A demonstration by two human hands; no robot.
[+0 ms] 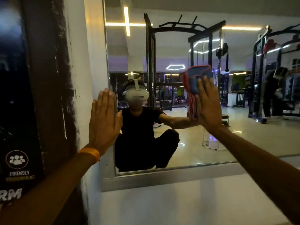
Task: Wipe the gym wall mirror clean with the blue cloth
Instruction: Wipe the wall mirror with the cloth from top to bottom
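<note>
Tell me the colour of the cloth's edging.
Red, bordering the blue cloth; the head view shows it best.

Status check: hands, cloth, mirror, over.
Right hand flat, pressing blue cloth on mirror. Left hand flat at mirror's left edge. Nothing in the way.

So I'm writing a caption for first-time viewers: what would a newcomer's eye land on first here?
Probably the right hand pressing the red-edged blue cloth flat against the mirror, right of centre. Next comes the left hand, with an orange wristband, laid flat at the mirror's left edge. Between them the glass reflects the crouching person in a white headset, under glowing strip lights.
</note>
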